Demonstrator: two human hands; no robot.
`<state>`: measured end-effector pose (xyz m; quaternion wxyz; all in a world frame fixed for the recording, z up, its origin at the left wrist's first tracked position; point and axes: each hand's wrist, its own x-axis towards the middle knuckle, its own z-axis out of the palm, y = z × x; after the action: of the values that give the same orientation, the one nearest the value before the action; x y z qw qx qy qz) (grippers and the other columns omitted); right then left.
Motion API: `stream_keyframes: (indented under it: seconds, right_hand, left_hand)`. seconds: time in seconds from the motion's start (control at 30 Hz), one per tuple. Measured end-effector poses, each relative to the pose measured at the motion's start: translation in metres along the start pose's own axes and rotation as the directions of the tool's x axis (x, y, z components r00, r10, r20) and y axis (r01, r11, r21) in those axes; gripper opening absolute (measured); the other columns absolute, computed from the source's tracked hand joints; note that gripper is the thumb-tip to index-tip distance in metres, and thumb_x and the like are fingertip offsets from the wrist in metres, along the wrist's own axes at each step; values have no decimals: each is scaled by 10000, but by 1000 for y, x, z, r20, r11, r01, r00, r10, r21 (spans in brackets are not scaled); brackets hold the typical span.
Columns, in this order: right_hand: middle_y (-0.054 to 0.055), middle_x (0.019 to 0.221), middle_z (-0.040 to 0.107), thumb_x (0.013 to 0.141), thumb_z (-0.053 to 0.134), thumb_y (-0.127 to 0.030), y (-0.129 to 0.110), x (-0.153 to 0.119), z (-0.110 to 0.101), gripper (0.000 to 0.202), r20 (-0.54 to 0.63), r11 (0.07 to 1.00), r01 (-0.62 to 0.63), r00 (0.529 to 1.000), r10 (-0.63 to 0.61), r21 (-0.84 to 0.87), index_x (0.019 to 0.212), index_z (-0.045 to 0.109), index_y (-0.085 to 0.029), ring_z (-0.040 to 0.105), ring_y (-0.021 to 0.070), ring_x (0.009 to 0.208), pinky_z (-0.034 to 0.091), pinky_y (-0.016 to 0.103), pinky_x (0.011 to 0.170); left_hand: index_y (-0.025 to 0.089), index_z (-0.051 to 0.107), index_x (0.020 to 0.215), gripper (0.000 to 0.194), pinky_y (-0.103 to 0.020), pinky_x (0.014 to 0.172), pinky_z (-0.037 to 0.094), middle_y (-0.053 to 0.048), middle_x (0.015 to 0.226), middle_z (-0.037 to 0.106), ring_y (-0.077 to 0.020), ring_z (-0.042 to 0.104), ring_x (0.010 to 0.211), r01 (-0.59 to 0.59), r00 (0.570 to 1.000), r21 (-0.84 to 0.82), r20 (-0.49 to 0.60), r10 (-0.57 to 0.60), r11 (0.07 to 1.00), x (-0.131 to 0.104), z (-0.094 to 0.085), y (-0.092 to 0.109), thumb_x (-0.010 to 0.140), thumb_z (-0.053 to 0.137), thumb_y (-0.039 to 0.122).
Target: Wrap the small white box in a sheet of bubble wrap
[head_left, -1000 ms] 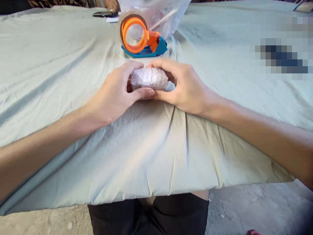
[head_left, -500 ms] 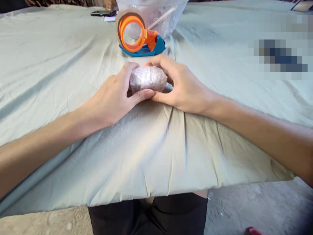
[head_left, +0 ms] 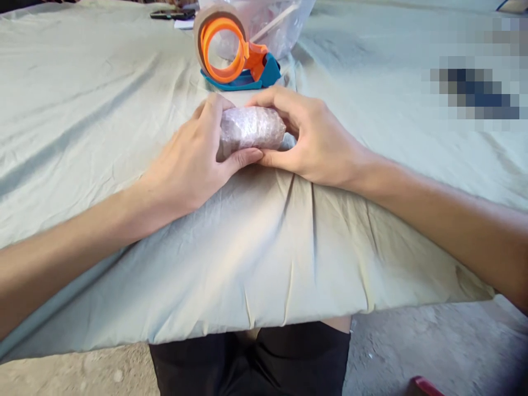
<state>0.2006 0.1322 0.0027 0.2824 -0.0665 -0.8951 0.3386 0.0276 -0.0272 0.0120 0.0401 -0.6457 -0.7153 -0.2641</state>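
Note:
A small bundle in bubble wrap [head_left: 253, 127] is held between both hands above the cloth-covered table [head_left: 247, 247]. My left hand [head_left: 196, 148] grips its left end, with the thumb along the near side and the fingers mostly hidden behind. My right hand [head_left: 309, 132] curves around the right end, thumb at the bottom near edge and fingers on the far side. The two thumb tips meet in front of the bundle. Just beyond the hands stands an orange and blue tape dispenser [head_left: 259, 60] with a roll of brown tape.
Behind the dispenser is a translucent plastic container [head_left: 289, 33] with clear wrap and a stick inside. A dark phone [head_left: 171, 14] lies at the far left. On the right is a pixelated dark blue item [head_left: 480, 93]. The table's near edge hangs over my lap.
Both hands still hold the bundle, which has tilted slightly and risen a little in the view. My right hand has shifted slightly to the right. The far objects sit slightly higher in the view.

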Motion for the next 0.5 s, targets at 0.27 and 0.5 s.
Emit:
stream_keyframes:
  seconds: [0.27, 0.5]
  right_hand:
    - [43, 1253, 763, 808, 933, -465, -1, 1, -3, 404, -36, 993, 18, 999, -22, -117, 1119, 724, -314, 685, 281, 1142, 592, 417, 994]
    - [33, 1180, 751, 769, 947, -389, 0, 4, -4, 445, 10, 997, -16, 1000, 17, -77, 1115, 681, -300, 684, 251, 1004, 592, 425, 929]
  left_hand:
    - [210, 688, 1237, 359, -493, 1071, 558, -109, 1278, 749, -375, 742, 1232, 1, 999, 103, 40, -6, 995, 10, -9, 4, 1009, 862, 426]
    - [190, 696, 1151, 412, -364, 795, 475, -38, 1032, 757, -276, 741, 941, 61, 996, 29, 61, -63, 998, 13, -11, 5, 891, 979, 339]
